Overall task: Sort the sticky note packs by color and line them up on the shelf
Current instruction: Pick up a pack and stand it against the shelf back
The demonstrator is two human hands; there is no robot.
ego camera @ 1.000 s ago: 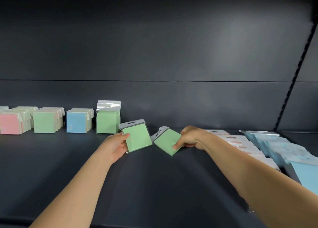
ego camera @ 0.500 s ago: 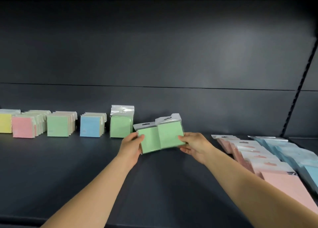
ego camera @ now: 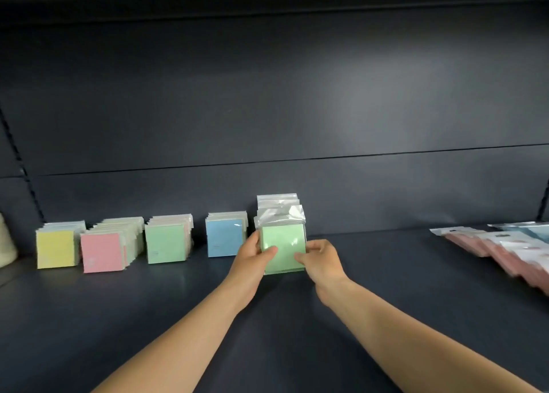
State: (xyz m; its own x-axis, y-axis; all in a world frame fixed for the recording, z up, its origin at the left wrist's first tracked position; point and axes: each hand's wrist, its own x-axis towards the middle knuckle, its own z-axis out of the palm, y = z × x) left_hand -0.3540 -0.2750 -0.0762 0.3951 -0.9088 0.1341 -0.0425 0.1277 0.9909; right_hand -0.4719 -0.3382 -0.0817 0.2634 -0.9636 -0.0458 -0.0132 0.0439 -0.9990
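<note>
Both hands hold green sticky note packs upright on the dark shelf, in front of another green pack with a clear hanging tab. My left hand grips the left edge with the thumb across the front. My right hand pinches the lower right corner. To the left stand rows of packs: blue, green, pink and yellow. Whether I hold one or two packs is hidden.
Pink packs lie overlapped flat at the right, with blue packs behind them at the frame edge. A pale object sits at the far left. The shelf's back wall rises right behind the rows.
The two green packs, held side by side before, are now brought together and moved left to stand in front of the green pack next to the blue row. The view shifted left.
</note>
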